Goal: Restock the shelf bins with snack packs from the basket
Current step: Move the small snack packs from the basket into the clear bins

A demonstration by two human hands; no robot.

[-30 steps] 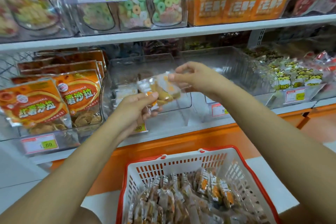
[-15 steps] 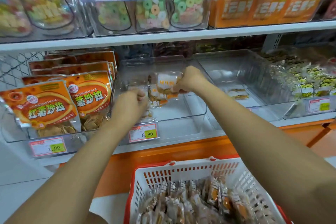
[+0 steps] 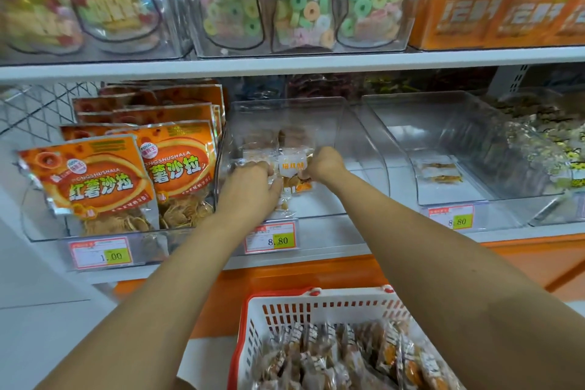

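Snack pack point(image 3: 292, 165) held between left hand point(image 3: 250, 187) and right hand point(image 3: 324, 165) fingers point(image 3: 314, 168).

We face a white shelf board point(image 3: 285, 65) over an orange base panel point(image 3: 285, 275). Wire mesh point(image 3: 41, 108) stands at left, pale floor point(image 3: 47, 332) below.

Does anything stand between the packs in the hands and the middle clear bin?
Nothing visible does. The left hand and right hand hold the snack packs inside the clear bin, past its low front lip.
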